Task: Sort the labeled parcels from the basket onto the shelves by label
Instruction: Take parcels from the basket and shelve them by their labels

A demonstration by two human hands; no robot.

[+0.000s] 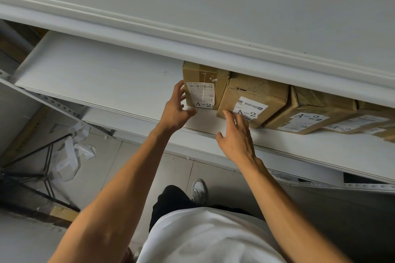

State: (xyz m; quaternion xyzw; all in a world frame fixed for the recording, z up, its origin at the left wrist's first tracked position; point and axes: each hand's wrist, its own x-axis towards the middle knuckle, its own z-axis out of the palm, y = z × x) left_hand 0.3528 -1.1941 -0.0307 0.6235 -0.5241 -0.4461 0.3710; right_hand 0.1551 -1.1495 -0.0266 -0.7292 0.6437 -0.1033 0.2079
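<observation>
Down at far left, crumpled clear plastic wrapping (70, 156) lies on the tiled floor beside a black metal frame (46, 162); the basket itself is nowhere in view.

Up on the white shelf board (96, 74), the left hand (176, 111) is at the left side of the upright brown cardboard parcel with the white "A-2" label (204, 85). The grip there is spread: fingers lie along the box's side and the thumb reaches under its lower front corner, touching rather than clamping. That parcel stands at the left end of the row, just beside its neighbour.

Next along, the right hand (237, 136) hovers with fingers relaxed and apart, fingertips at the front lower edge of the second brown cardboard parcel marked "A-2" (253, 100). Whether they actually touch it, I cannot tell. Further right sit more brown A-2 boxes (310, 111), packed close.

By my reading, this is the placing step on the A-2 shelf, nearly finished. The next move likely calls for a nudge to seat the box square against the row, then letting go and heading back to the basket.
</observation>
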